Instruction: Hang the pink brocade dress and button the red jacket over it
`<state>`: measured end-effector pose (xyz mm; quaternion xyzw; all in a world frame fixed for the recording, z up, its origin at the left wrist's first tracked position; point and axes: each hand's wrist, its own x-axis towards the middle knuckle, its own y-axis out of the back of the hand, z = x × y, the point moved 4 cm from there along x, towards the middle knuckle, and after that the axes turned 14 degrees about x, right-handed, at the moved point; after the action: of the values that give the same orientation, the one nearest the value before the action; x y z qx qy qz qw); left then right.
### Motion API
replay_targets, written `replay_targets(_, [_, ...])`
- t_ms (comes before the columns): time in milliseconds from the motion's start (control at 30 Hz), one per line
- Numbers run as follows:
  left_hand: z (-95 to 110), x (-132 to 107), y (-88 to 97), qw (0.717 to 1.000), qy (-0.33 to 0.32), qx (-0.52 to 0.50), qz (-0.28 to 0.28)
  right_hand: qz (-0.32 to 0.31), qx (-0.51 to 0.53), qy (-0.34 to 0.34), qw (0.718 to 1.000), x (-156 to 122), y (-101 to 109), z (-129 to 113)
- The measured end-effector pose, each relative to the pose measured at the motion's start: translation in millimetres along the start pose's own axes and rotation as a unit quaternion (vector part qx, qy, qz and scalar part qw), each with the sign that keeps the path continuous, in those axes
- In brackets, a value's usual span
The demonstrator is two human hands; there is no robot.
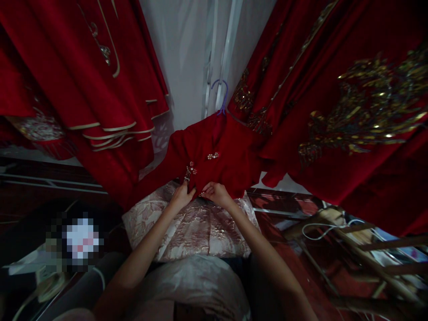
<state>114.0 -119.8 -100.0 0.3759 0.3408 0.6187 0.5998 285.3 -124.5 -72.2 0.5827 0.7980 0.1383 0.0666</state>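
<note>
A red jacket [220, 151] hangs from a purple hanger [221, 96] straight ahead of me, above a pale pink brocade skirt [194, 227]. Jewelled clasps [212, 156] run down its front. My left hand [182, 196] pinches the jacket's lower front edge just under the lowest clasp [189, 171]. My right hand [216, 193] is closed on the same hem, a little to the right, fingertips nearly meeting the left hand's.
Red garments with gold trim [100, 89] hang to the left; a red gown with heavy gold embroidery [364, 107] hangs to the right. A white wall and rail [214, 67] stand behind. A wooden chair with a white cable [341, 236] sits at lower right.
</note>
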Motion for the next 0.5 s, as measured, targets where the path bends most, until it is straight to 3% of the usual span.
replay_targets(67, [-4, -1, -0.6, 1.000, -0.002, -0.027, 0.001, -0.005, 0.020, -0.020, 1.000, 0, -1, 1])
replay_targets(133, [-10, -2, -3.6, 0.993, 0.000, -0.115, -0.005, -0.009, 0.032, -0.031, 0.999, 0, -1, 1])
replay_targets(267, [-19, -4, -13.3, 0.947, -0.011, -0.318, -0.042, -0.015, 0.037, -0.023, 0.999, -2, -1, -3])
replay_targets(433, [-30, -4, -12.2, 0.961, -0.043, -0.270, 0.041, -0.022, 0.022, -0.011, 0.999, -1, -6, -11])
replay_targets(500, [-29, -3, -12.5, 0.963, -0.048, -0.260, 0.049, -0.016, 0.014, 0.000, 1.000, 1, -9, -15])
